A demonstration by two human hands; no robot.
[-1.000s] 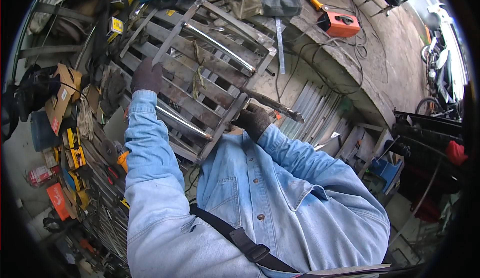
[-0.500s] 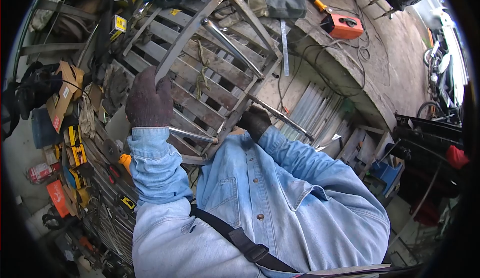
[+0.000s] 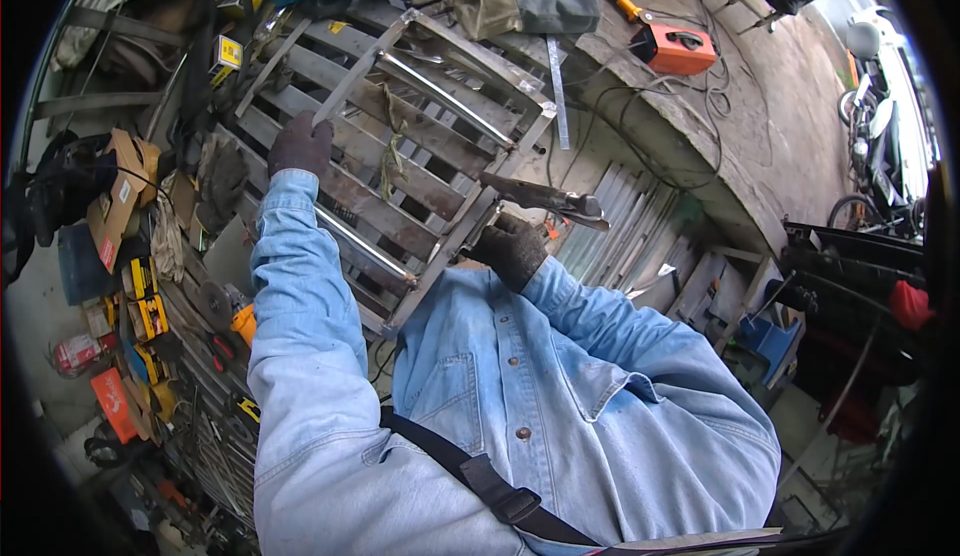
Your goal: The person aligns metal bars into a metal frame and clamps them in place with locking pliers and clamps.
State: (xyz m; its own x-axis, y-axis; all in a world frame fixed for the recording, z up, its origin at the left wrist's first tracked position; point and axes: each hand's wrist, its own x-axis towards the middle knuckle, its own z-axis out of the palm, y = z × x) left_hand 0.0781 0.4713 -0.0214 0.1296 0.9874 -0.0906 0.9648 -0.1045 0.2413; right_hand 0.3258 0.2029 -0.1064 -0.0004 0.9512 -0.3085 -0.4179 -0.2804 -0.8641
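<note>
A welded metal frame of flat bars and shiny round tubes lies tilted over a slatted metal bench. My left hand, in a dark glove, is closed round the left side of this frame. My right hand, also gloved, is at its near side, with fingers bent against the near bar. They are partly hidden behind that bar. A short metal arm sticks out from the frame just beyond my right hand. A twisted strip of cloth hangs among the bars.
Beyond the bench lie a grey folded cloth, a steel ruler and an orange machine with cables. Metal lengths lie to the right. Boxes and tools, including a cardboard box, crowd the left.
The frame has tipped over and sits lower against the bench, its far corner shifted left and down. My left hand has moved farther out with it; my right hand shows more fully.
</note>
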